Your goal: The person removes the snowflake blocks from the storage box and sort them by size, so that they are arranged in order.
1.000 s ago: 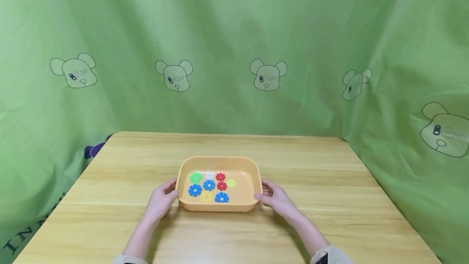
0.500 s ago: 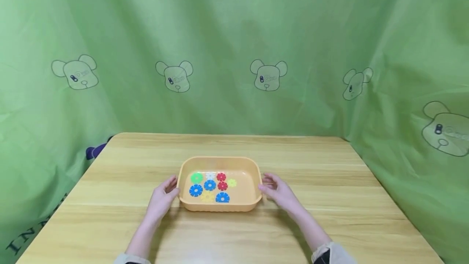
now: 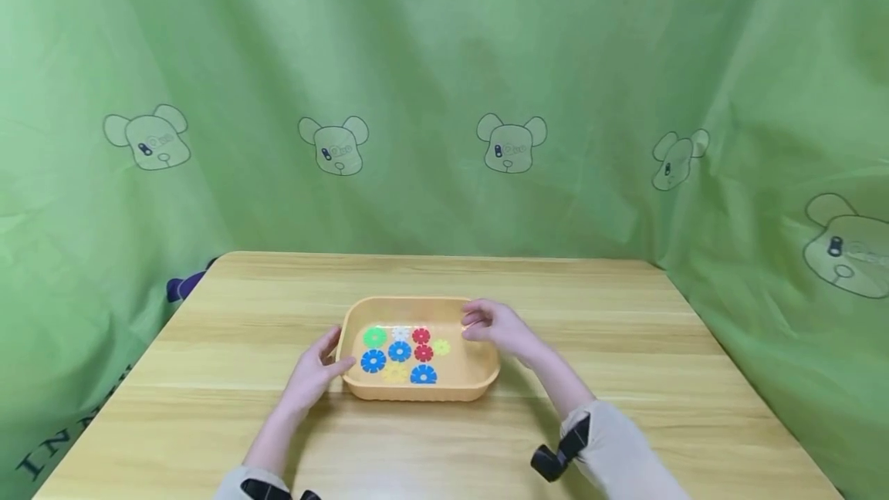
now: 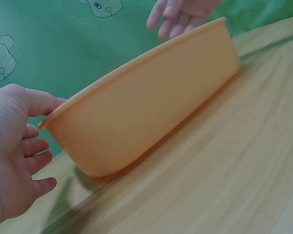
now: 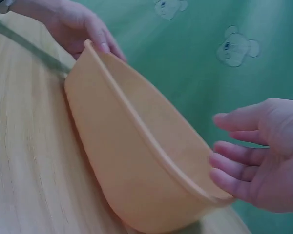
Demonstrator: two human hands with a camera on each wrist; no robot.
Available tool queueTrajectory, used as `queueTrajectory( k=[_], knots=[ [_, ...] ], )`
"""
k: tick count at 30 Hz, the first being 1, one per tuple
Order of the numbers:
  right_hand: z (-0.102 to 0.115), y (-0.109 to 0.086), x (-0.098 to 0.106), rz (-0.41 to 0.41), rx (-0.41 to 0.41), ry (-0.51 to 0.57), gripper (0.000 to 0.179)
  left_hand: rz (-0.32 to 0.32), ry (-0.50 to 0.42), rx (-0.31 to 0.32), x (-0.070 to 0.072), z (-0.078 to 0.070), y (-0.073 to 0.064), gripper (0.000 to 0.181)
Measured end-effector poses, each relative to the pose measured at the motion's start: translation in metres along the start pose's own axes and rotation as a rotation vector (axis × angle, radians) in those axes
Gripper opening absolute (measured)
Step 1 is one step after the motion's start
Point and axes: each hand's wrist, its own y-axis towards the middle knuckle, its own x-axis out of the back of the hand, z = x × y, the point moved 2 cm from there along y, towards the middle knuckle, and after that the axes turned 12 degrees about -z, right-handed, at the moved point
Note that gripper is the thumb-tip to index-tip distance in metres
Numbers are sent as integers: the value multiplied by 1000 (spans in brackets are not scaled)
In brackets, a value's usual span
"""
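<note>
A peach-coloured plastic tray [image 3: 420,393] rests on the table in the head view, holding several notched plastic snowflake discs, such as a blue disc [image 3: 373,361], a green disc [image 3: 374,337] and a red disc [image 3: 424,353]. At the tray's left end my left hand [image 3: 310,376] holds the rim, thumb over the inside and fingers outside. My right hand [image 3: 501,328] is above the right end, fingers loosely bent over the interior and holding nothing. In the right wrist view the right fingertips [image 5: 222,161] hover by the rim. The discs are hidden in both wrist views.
The wooden table [image 3: 590,307] extends around the tray on all sides. A green curtain [image 3: 417,199] printed with mouse heads hangs behind and beside it. A dark purple object [image 3: 184,286] sits past the table's left edge.
My right hand has let go of the tray's right rim and moved up and left over the interior. The left thumb reaches further over the left rim. The tray stays put.
</note>
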Motion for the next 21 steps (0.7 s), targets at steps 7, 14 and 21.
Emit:
queueTrajectory(
  k=[7, 14, 21],
  knots=[
    [-9, 12, -41, 165, -24, -49, 40, 14, -8, -48, -1, 1, 1, 74],
    [-17, 12, -65, 236, -77, -90, 29, 13, -34, -63, -2, 0, 0, 72],
    [-23, 13, -72, 278, -47, -153, 26, 2, -36, -59, -2, 2, -1, 71]
  ],
)
